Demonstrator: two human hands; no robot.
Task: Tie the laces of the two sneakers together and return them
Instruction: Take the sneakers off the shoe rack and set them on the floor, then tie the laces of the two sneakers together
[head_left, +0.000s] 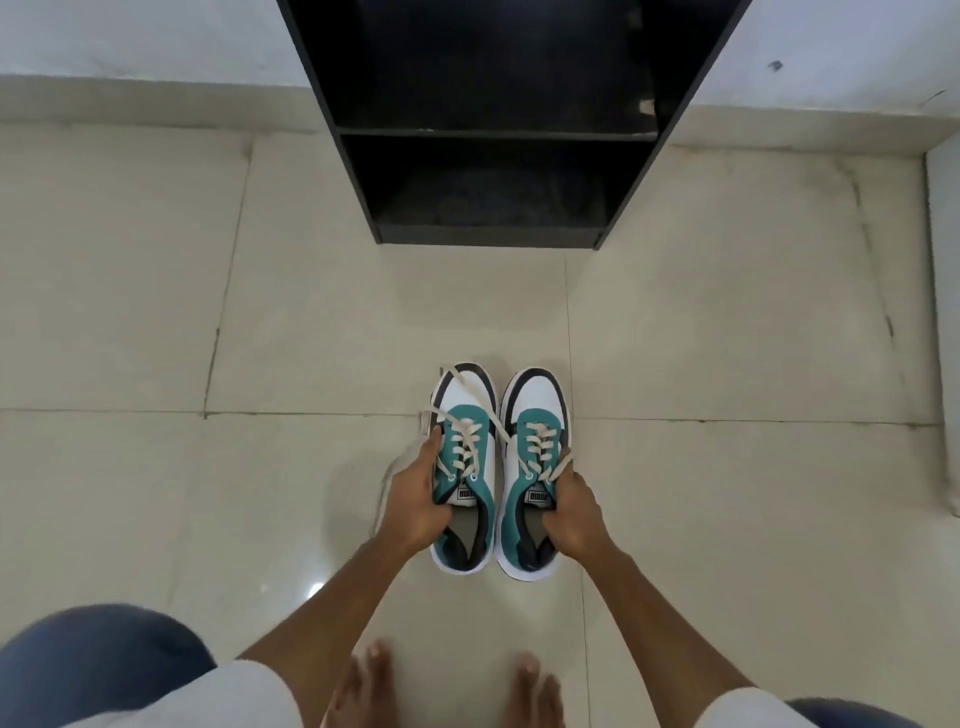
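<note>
Two teal, white and navy sneakers stand side by side on the tiled floor, toes pointing away from me. My left hand (415, 499) grips the left sneaker (465, 415) at its collar, fingers inside the opening. My right hand (574, 512) grips the right sneaker (535, 410) the same way. The cream laces (470, 400) lie loose: one strand runs across the left shoe's toe, another crosses between the two shoes towards my right hand. I see no knot joining them.
A black open shelf unit (519, 135) stands against the wall straight ahead, its lower compartments dark. Pale floor tiles (311, 322) spread all around. My bare feet (363, 686) and knees are at the bottom edge.
</note>
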